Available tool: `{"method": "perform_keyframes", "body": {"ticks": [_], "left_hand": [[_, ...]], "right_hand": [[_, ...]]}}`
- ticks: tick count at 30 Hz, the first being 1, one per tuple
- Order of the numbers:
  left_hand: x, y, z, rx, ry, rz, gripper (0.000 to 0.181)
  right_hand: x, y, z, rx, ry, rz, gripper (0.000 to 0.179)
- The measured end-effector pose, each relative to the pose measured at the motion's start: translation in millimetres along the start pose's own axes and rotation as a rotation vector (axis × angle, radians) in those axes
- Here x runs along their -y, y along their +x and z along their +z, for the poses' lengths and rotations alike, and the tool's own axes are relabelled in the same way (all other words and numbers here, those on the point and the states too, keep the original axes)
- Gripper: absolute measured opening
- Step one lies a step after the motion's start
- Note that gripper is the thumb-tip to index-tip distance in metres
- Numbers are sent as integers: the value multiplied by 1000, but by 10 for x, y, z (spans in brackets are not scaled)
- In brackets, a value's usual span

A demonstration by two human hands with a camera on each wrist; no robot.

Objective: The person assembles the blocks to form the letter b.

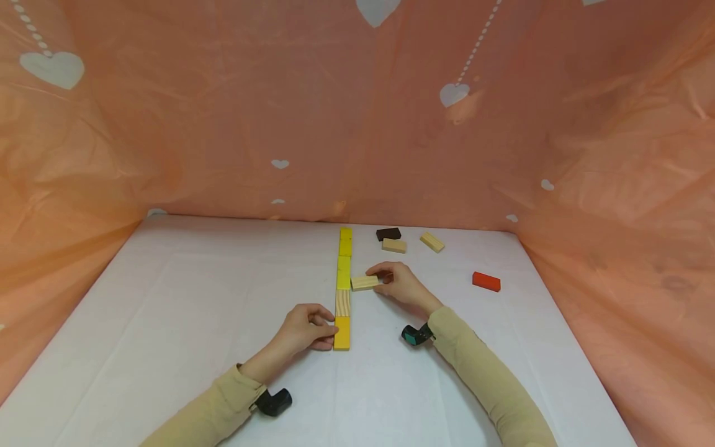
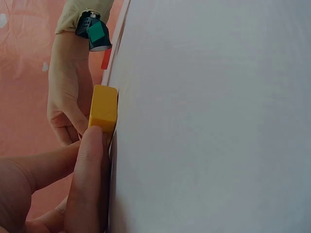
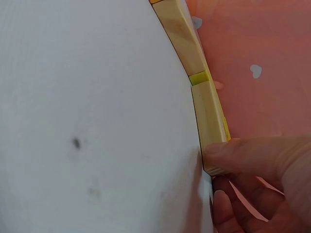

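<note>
A straight row of blocks runs away from the person: a deep-yellow block point(image 1: 342, 338) at the near end, a striped bare-wood block point(image 1: 343, 303), then bright yellow blocks point(image 1: 343, 273) further off. My left hand point(image 1: 304, 329) touches the left side of the deep-yellow block with its fingertips; the left wrist view shows a fingertip at that block's end. On the other side, my right hand point(image 1: 402, 285) pinches the outer end of a pale wooden block point(image 1: 364, 283) between thumb and fingers. This block lies crosswise, its far end right at the row's right side.
Behind the right hand lie a dark brown block point(image 1: 388, 234) and two pale wooden blocks, one beside it point(image 1: 394, 246) and one farther right point(image 1: 432, 241). A red block point(image 1: 486, 282) sits at the right. Orange sheeting point(image 1: 251, 124) with white hearts surrounds the white table point(image 1: 195, 298).
</note>
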State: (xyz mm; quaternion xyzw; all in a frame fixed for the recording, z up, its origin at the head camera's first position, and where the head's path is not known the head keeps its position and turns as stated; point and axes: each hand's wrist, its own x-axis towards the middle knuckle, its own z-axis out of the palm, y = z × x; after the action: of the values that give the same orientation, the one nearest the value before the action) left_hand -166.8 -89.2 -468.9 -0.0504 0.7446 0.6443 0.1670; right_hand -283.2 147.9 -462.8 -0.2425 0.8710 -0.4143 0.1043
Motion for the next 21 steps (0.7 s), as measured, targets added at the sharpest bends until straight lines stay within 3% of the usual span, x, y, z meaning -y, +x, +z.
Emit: {"method": "perform_keyframes", "body": {"ticks": [21], "left_hand": [[-35, -21, 2, -3, -6, -2, 20]], "right_hand": [[43, -11, 2, -7, 23, 15, 34]]}}
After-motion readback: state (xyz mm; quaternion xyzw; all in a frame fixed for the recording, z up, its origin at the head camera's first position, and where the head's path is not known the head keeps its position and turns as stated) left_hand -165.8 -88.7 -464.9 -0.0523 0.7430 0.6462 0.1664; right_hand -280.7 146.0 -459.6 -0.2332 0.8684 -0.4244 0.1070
